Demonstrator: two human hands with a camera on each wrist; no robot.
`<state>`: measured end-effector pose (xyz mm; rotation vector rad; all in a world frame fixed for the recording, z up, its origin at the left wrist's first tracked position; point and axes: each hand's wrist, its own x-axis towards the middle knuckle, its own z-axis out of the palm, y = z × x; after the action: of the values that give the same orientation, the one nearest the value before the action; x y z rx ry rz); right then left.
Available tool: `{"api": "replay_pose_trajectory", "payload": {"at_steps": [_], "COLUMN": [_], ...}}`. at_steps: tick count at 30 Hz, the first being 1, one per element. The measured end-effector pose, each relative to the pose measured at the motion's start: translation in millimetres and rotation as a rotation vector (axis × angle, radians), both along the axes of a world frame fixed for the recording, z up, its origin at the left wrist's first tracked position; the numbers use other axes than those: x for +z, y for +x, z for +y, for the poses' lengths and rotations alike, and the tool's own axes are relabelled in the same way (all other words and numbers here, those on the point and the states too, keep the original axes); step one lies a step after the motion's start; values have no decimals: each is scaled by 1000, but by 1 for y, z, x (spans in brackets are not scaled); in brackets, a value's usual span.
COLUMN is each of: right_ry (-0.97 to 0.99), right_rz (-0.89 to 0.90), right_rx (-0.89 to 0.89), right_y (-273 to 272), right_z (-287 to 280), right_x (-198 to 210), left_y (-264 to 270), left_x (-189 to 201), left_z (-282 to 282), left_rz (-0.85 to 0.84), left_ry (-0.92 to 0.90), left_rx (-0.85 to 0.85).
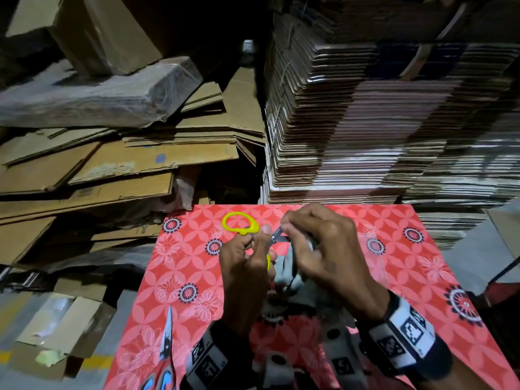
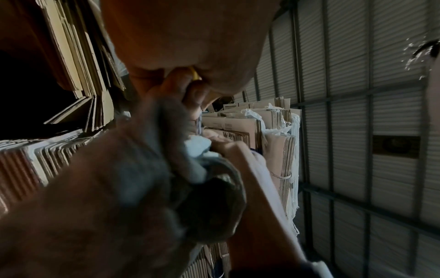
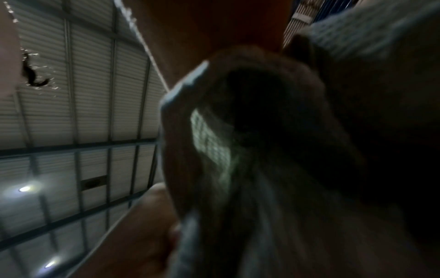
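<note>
In the head view my left hand point(image 1: 257, 244) grips a pair of yellow-handled scissors point(image 1: 239, 223) above the red flowered tabletop point(image 1: 416, 277). One yellow loop sticks out to the far left of the hand. The metal blades point(image 1: 277, 235) point right into my right hand point(image 1: 292, 228). That hand pinches the blades and holds a bunched grey cloth point(image 1: 284, 267) that hangs below them. The left wrist view shows a sliver of yellow handle point(image 2: 195, 74) under the palm, the blade point(image 2: 199, 122), and the cloth point(image 2: 199, 167). The cloth point(image 3: 238, 188) fills the right wrist view, blurred.
A second pair of scissors point(image 1: 167, 336) lies on the tabletop at the near left, blades pointing away. Flattened cardboard sheets point(image 1: 112, 164) pile up at the left. A tall stack of folded cartons point(image 1: 365, 122) stands just behind the table's far edge.
</note>
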<state>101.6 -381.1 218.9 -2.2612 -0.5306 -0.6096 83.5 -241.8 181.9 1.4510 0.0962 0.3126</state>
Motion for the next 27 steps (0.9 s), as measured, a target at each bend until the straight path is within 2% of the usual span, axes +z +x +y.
{"api": "replay_pose_trajectory", "payload": {"at_steps": [2,6,11,15,19,24,27], "right_ry": [14,88,17,110,91,224,285], "right_rz": [-8,-28,24,17,65,112,61], "right_rx": [42,-130,59,-104,25,-79,-85], "right_y": [5,24,3,24,7,28,21], "right_z": [-6,-23,-6,-28,-15,-37,-39], "right_x": [2,13,2,12,8,16,23], "left_y": [-1,0,1,1,2,2,1], "left_x": [1,3,1,2,-1,3,7], "left_z": [0,-1,1,0,2,1,5], "left_rz": [1,-25,15,2,32,5,4], "left_ry": [-19,36,5,22,-22,10,-38], "left_rx": [-25,-9,-38,-22,-35,-35,-47]}}
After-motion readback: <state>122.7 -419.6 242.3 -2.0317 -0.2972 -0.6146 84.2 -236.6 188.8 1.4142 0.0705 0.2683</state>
